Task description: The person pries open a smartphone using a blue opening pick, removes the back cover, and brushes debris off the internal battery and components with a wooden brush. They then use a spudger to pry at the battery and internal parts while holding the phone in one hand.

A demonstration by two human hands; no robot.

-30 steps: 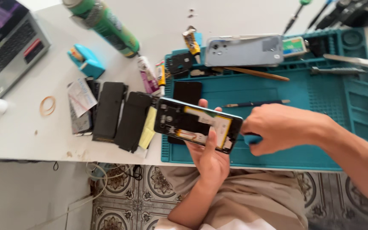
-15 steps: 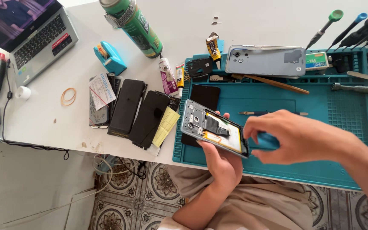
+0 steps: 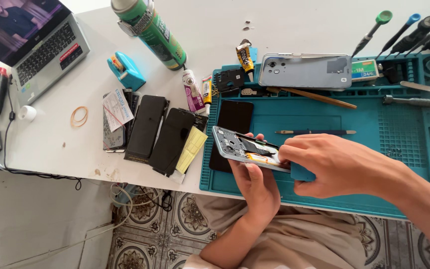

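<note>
Cradling the opened phone [image 3: 247, 151] from beneath, the left hand [image 3: 257, 187] had its grip curled round the frame above the mat's [image 3: 324, 112] near edge. The right hand [image 3: 332, 164] pinched a blue pick [image 3: 302, 173] at the phone's right end. Pressed too deep, the pick might have nicked the exposed parts inside, I judged. A black screen [image 3: 235, 117] lay just beside, spare phones [image 3: 148, 132] left, tools [image 3: 314, 132] and a grey back cover [image 3: 304, 70] farther off.
</note>
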